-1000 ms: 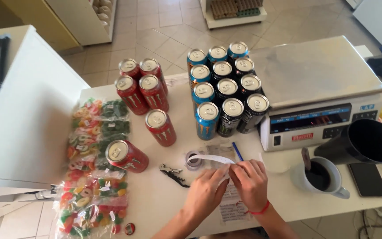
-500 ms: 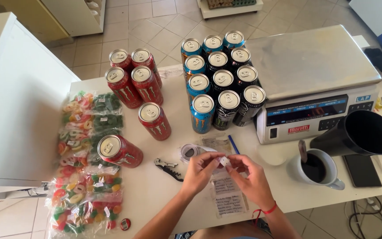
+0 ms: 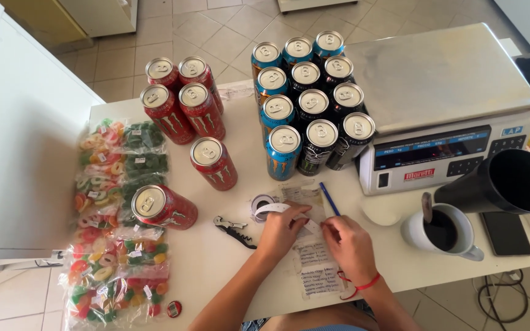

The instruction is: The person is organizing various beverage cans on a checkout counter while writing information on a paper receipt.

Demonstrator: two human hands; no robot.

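Left hand (image 3: 283,228): fingers pinching together on the white label strip (image 3: 277,209), near the counter's front edge.
Right hand (image 3: 349,245): fingers closing together on the strip's other end, over a handwritten paper list (image 3: 317,270).
Label strip: stretching from a small roll (image 3: 261,205) to both hands.
Around: blue pen (image 3: 329,198) just beside the list; corkscrew (image 3: 234,228) left of the hands; white mug (image 3: 443,233) toward the right edge.

Red aluminium drink cans (image 3: 181,107): six, one lying tilted. Blue aluminium drink cans (image 3: 276,113): six. Black aluminium drink cans (image 3: 329,125): six. White ceramic mug (image 3: 443,232): one. Black plastic funnel (image 3: 504,184): one. Grey weighing scale (image 3: 443,92): one. Clear gummy-candy bags (image 3: 115,220): several, count unclear.
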